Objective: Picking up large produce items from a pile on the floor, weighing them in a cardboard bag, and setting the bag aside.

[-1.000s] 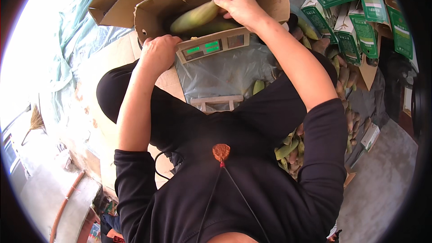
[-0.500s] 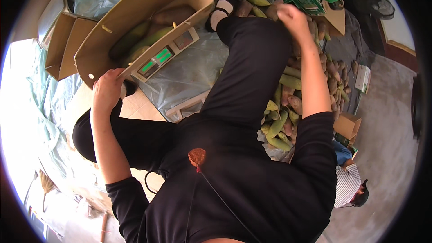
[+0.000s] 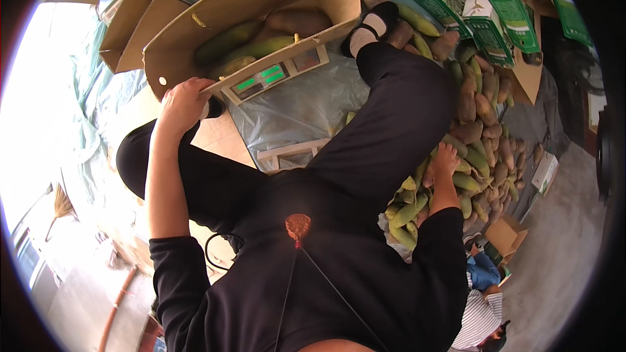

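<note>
My left hand (image 3: pixel 184 105) is closed on the near left corner of an open cardboard box (image 3: pixel 228 10), fingers over its rim. Several long green and reddish-brown root vegetables (image 3: pixel 264 45) lie inside. Under the box's near side shows a scale display (image 3: pixel 258 83) with lit green panels. On the right, past my bent knee, my right hand (image 3: pixel 445 158) rests down on a large pile of the same vegetables (image 3: pixel 489 143). Its fingers are slightly bent and apart over the pile; the palm side is hidden. A reddish root vegetable (image 3: pixel 428 175) lies beside that hand.
Green and white cartons (image 3: pixel 495 23) stand behind the pile. Another open cardboard box (image 3: pixel 140 26) is at the far left. Clear plastic sheeting (image 3: pixel 293 107) and a wooden frame (image 3: pixel 293 154) lie between my legs. A person in a striped top (image 3: pixel 479 318) is at the lower right.
My right hand has come back toward me, from the far end of the pile to its near part beside my thigh. My left hand stays on the box rim. The whole view has shifted.
</note>
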`<move>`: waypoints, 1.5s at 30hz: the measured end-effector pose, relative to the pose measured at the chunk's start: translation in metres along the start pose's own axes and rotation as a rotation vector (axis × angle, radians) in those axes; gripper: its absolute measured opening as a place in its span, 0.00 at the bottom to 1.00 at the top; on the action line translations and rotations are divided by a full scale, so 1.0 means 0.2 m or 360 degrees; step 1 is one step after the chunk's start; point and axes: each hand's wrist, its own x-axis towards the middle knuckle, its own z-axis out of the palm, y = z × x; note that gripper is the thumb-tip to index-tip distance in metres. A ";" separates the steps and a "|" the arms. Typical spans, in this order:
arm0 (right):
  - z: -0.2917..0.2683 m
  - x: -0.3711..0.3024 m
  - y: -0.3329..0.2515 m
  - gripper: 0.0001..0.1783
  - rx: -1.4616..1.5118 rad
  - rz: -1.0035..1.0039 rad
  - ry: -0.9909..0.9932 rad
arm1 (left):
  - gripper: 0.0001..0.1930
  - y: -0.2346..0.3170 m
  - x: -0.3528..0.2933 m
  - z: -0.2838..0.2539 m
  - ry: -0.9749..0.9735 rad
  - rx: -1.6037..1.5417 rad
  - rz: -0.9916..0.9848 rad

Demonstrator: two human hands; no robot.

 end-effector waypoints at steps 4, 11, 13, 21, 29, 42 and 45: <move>-0.37 -0.12 -0.15 0.32 -0.0366 -0.0063 -0.0259 | 0.13 -0.05 -0.01 0.00 -0.0019 -0.0005 -0.0079; 0.11 0.02 -0.06 0.27 -0.0180 -0.0059 -0.0075 | 0.13 -0.06 0.00 0.02 -0.0015 -0.0055 -0.0108; 0.10 -0.01 -0.08 0.24 -0.0207 -0.0054 -0.0137 | 0.13 -0.06 0.00 0.02 -0.0002 -0.0084 -0.0088; -0.27 0.07 -0.17 0.28 0.0635 -0.0049 0.0399 | 0.14 -0.06 0.01 0.03 0.0033 -0.0076 -0.0048; -1.39 -0.01 -0.15 0.36 0.1182 -0.0781 0.1466 | 0.14 -0.08 0.00 0.04 0.0046 -0.0071 -0.0033; -2.17 -0.56 -1.20 0.28 0.1000 -0.2222 0.1663 | 0.14 -0.12 0.02 0.07 0.0063 0.0033 0.0047; -2.09 -0.59 -1.46 0.29 0.0611 -0.2132 0.1502 | 0.14 -0.10 0.02 0.06 0.0057 0.0046 0.0034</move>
